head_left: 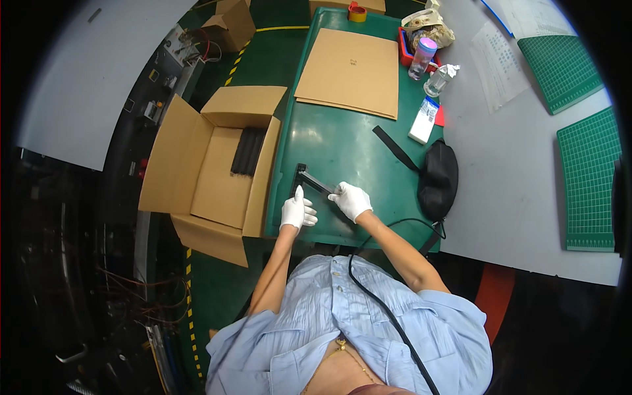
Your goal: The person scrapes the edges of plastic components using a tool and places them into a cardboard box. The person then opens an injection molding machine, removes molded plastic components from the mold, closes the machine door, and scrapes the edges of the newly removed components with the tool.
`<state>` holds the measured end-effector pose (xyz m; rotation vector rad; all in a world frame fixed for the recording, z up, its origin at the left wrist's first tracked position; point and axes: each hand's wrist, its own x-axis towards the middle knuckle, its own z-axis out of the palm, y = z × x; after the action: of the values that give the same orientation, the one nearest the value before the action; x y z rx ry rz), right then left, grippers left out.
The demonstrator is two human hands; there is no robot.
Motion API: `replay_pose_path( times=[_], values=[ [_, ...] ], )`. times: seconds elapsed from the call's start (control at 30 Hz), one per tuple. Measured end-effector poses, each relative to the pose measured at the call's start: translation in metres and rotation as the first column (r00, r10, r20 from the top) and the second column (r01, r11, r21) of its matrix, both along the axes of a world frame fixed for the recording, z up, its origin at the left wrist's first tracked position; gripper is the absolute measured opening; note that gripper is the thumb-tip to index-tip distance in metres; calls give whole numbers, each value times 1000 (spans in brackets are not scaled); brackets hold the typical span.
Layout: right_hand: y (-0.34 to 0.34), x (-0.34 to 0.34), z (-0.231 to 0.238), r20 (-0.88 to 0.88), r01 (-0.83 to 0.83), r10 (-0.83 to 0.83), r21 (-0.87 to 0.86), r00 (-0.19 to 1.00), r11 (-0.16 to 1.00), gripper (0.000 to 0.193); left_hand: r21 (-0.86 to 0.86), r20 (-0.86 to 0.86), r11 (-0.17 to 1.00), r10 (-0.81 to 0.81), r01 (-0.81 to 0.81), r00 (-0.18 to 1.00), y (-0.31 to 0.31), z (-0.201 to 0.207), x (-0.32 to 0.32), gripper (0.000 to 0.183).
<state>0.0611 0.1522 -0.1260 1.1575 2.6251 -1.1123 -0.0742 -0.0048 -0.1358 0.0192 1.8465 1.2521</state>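
Observation:
In white gloves, both my hands are over the near left part of the green-topped table (316,141). My left hand (298,210) is closed at the near end of a narrow black piece (300,176), its thumb pointing away from me. My right hand (351,201) grips the near end of a slim dark grey bar (317,182), which slants away to the left and meets the black piece at its far end. Whether the two are joined I cannot tell. Left of the table, an open cardboard box (220,168) holds several long black pieces (249,151) side by side.
Flat cardboard sheets (349,72) lie farther up the table. On the right are a black pouch (439,181) with a strap, a white box (423,121), a bottle with a pink lid (422,59), a glass jar (440,82) and a red basket (403,46). A black cable (378,299) crosses my front.

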Motion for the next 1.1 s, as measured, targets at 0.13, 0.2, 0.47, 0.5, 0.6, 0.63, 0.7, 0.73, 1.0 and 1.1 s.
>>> replay_pose_path(
  times=[0.13,0.2,0.47,0.5,0.6,0.63,0.7,0.73,1.0,1.1],
  values=[
    [3,32,46,-124,-296,339,276,933,915,25,119,797,992,-66,-50,600,3,-17,-5,116],
    [11,53,58,-222,-405,548,467,807,786,17,514,817,855,-461,-75,345,12,-4,-5,105],
    [-6,77,212,-310,-141,135,3,941,990,27,667,380,727,-521,164,764,27,134,37,30],
    [-11,81,205,-394,-25,-88,-272,915,962,29,675,370,731,-452,100,812,28,137,45,32],
    [-33,98,197,-368,47,-497,-765,786,642,32,666,556,730,-347,-154,756,22,141,57,44],
    [-40,103,188,-378,-20,-527,-826,762,564,32,634,579,743,-271,-215,769,17,148,62,45],
    [-51,110,180,-396,-105,-556,-870,731,482,25,552,511,805,-124,-215,851,14,156,71,50],
    [-54,111,180,-388,-101,-560,-875,732,474,25,516,463,834,-80,-195,883,13,160,73,53],
    [-50,101,175,-563,-272,397,295,725,916,33,411,290,907,-37,-90,956,12,168,82,44],
    [-50,97,173,-517,-293,476,398,711,869,33,286,270,958,-46,-35,962,14,183,88,34]
  ],
)
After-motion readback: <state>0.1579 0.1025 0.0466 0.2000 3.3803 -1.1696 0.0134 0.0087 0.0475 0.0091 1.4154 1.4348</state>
